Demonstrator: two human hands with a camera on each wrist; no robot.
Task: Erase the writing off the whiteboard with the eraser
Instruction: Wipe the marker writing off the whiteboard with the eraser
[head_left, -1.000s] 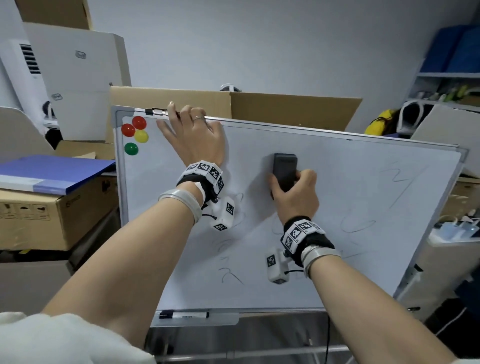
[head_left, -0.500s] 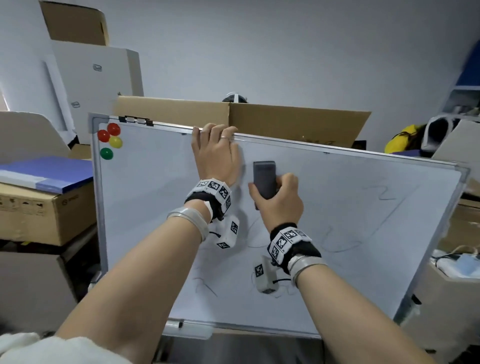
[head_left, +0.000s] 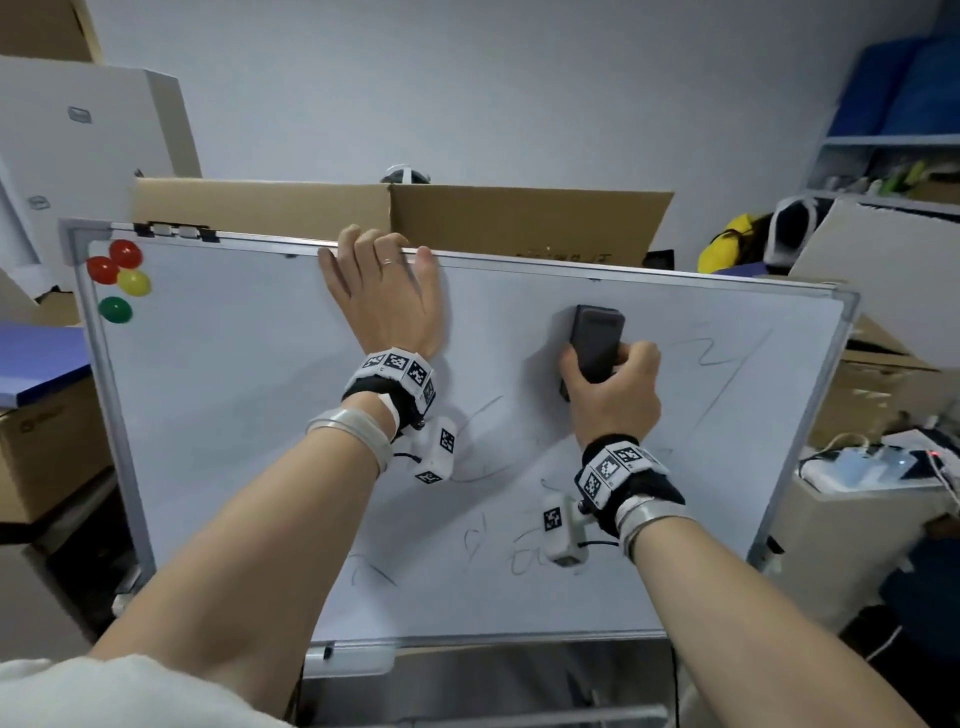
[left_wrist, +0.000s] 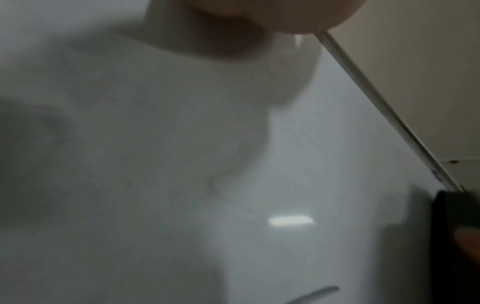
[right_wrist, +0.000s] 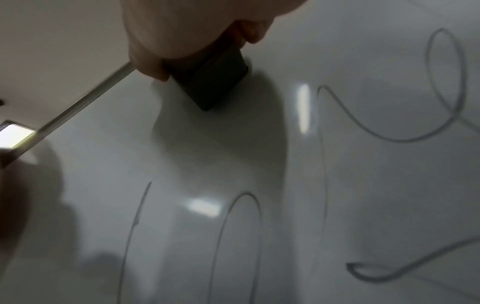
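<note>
A framed whiteboard (head_left: 234, 415) stands tilted before me, with faint dark scribbles (head_left: 711, 358) at the upper right and more along its lower middle. My right hand (head_left: 613, 384) grips a dark grey eraser (head_left: 595, 340) and holds it flat against the board's upper middle. In the right wrist view the eraser (right_wrist: 210, 82) sits on the board under my fingers, with looping lines (right_wrist: 389, 133) beside it. My left hand (head_left: 384, 291) lies on the board's face, its fingers curled over the top frame. The left wrist view shows only blurred board (left_wrist: 285, 164) and the eraser's edge (left_wrist: 454, 226).
Round magnets (head_left: 117, 280) in red, yellow and green sit at the board's top left. A marker tray (head_left: 348, 660) hangs under the bottom frame. An open cardboard box (head_left: 519, 218) stands behind the board, more boxes (head_left: 47, 452) to the left, shelves (head_left: 883, 156) at right.
The eraser in my right hand slid left along the board, then back to the right. My left hand shifted right along the top frame.
</note>
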